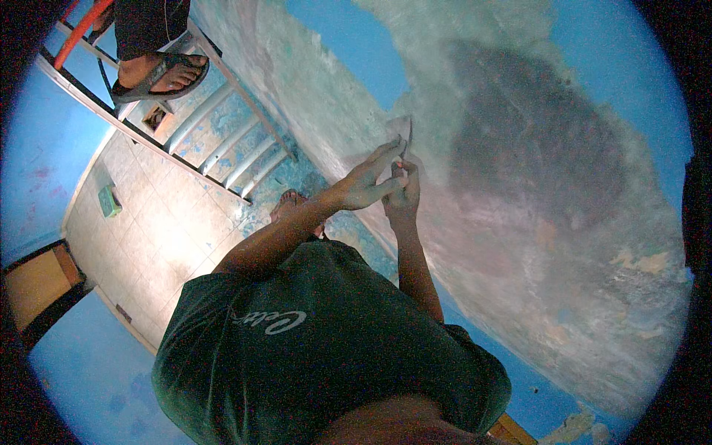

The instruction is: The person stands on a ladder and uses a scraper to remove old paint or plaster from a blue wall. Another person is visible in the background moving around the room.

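A putty knife [399, 129], its broad blade turned up, is in front of the patchy wall [445, 206]. My right hand [403, 194] is closed around its handle, where a small red spot shows. From the left, my left hand [361, 183] reaches in with its fingertips at the blade. The thumb of that hand lies across by the handle and my right fingers. How firmly the left fingers grip is unclear. Behind the hands, the wall is pale, worn grey-green, with blue paint [361, 47] left in places.
At upper left a ladder [222, 130] holds another person's sandalled foot [169, 75], near an orange-red bar [83, 33]. On the tiled floor [150, 222] is a green box [109, 201]. Blue flakes are scattered below the ladder. A brown-framed panel [41, 283] stands at far left.
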Available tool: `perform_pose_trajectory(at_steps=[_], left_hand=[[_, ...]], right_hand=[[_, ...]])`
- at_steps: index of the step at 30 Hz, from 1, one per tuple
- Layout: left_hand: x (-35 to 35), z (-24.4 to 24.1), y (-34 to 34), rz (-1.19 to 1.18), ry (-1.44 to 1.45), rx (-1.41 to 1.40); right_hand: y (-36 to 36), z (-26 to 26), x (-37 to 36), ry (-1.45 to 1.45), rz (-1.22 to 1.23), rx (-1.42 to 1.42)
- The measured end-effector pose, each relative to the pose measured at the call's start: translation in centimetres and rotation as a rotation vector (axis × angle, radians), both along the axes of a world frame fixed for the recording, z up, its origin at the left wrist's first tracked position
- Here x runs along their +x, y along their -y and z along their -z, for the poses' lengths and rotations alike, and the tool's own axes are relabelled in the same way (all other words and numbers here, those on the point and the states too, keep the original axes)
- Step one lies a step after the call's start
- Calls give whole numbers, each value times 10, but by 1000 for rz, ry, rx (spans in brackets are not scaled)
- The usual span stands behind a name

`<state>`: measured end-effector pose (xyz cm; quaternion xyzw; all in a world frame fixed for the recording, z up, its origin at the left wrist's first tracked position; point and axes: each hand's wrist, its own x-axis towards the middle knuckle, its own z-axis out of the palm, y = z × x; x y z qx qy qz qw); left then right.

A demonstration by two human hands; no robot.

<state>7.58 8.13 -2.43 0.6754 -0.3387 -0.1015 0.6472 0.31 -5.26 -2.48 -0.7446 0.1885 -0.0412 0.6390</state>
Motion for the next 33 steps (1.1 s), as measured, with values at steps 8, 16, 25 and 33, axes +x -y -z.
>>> perform_pose_trajectory(at_steps=[8, 16, 25, 33], left_hand=[[7, 12, -14, 37, -67, 88], [18, 25, -15, 43, -218, -3], [22, -12, -25, 19, -410, 24], [25, -6, -23, 74, -453, 16]], right_hand=[[-16, -2, 9, -36, -10, -106], [-26, 24, 27, 80, 5, -227], [-31, 35, 34, 182, 0, -144], [-36, 20, 22, 80, 34, -108]])
